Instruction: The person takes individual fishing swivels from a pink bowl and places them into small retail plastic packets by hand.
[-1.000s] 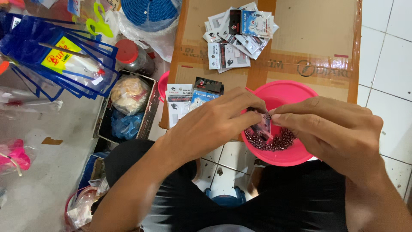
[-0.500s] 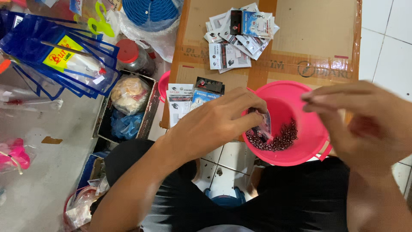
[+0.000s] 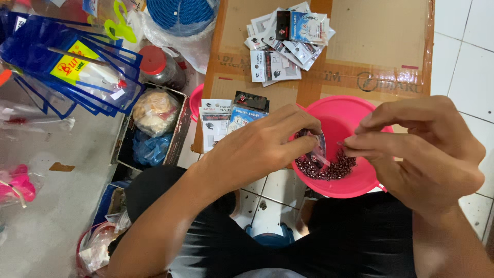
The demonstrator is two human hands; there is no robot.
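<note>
— Holding anything, that left hand (image 3: 262,149)?
— Yes: its fingers pinch a small clear plastic packet (image 3: 317,150) over the round pink plastic bowl (image 3: 339,110), which holds a heap of small dark red beads (image 3: 332,169).
— And the right hand (image 3: 427,149)?
— Just beside the packet, thumb and forefinger pressed together; whether something sits between them, I cannot tell.
— Where's the bowl?
— At the near edge of the flat brown cardboard sheet (image 3: 375,41).

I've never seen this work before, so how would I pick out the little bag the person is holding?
Find the round pink bowl at the near edge of the flattened cardboard. Above its pile of small dark beads, the left hand pinches a tiny clear plastic bag. Unlike the printed packets stacked on the cardboard, it is see-through and held up.
</note>
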